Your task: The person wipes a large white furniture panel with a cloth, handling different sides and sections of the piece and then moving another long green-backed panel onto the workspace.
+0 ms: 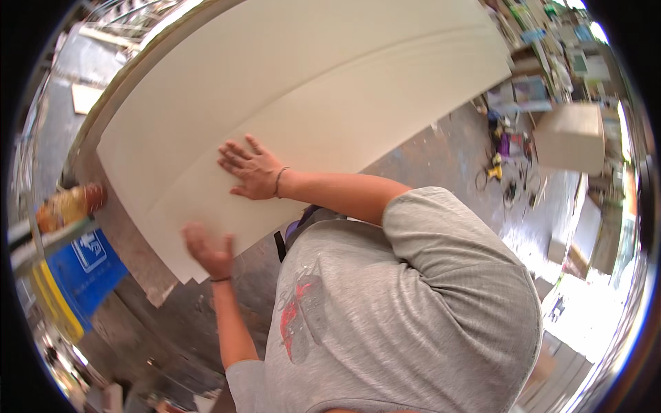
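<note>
A large cream-coloured sheet, smooth and thin-looking, spreads across the work surface in front of me. A long curved crease or edge line runs over it from lower left to upper right. My right hand lies flat on the sheet near its middle, fingers spread, with a dark band at the wrist. Close to the sheet's near left corner is my left hand, palm down with the thumb apart and somewhat blurred by motion. Whether it touches the sheet or hovers just above I cannot tell. Neither hand holds anything.
A brown board edge shows under the sheet at left. Beside it are a plastic bottle with brownish contents and a blue sign. To the right, tools and cords lie on the floor near a pale box.
</note>
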Available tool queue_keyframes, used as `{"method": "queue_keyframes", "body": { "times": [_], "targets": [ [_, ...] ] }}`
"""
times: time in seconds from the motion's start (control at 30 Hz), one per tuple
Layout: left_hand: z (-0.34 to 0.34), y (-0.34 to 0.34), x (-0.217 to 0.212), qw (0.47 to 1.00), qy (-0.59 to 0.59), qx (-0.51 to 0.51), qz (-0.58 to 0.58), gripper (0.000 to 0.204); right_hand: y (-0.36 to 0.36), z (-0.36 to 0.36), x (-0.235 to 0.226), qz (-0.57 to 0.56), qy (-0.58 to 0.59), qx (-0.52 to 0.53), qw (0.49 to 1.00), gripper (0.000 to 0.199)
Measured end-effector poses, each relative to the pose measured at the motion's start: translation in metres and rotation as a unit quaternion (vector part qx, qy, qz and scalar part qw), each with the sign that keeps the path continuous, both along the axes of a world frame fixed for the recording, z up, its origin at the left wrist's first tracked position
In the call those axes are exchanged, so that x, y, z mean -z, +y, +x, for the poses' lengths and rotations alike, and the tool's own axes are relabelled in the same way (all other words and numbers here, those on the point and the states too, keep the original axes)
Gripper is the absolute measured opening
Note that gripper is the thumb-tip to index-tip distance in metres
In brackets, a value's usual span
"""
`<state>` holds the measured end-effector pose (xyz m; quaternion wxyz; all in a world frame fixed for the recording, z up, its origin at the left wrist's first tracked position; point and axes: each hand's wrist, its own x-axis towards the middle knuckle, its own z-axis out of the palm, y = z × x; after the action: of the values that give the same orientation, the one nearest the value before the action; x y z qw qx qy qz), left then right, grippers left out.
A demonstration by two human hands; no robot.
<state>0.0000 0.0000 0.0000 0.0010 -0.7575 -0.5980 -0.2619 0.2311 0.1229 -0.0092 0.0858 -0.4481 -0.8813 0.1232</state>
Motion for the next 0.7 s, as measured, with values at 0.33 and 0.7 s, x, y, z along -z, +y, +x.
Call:
{"method": "queue_keyframes", "body": {
  "times": [0.33, 0.7],
  "targets": [
    [0.090, -0.005, -0.003, 0.969, 0.074, 0.205, -0.119, 0.049, -0.032, 0.088, -0.039, -0.055, -0.005, -0.149, 0.987, 0.075],
    [0.102, -0.003, 0.003, 0.966, 0.067, 0.232, -0.094, 0.048, -0.074, 0.294, -0.025, 0.020, -0.079, -0.074, 0.994, 0.057]
  ]
}}
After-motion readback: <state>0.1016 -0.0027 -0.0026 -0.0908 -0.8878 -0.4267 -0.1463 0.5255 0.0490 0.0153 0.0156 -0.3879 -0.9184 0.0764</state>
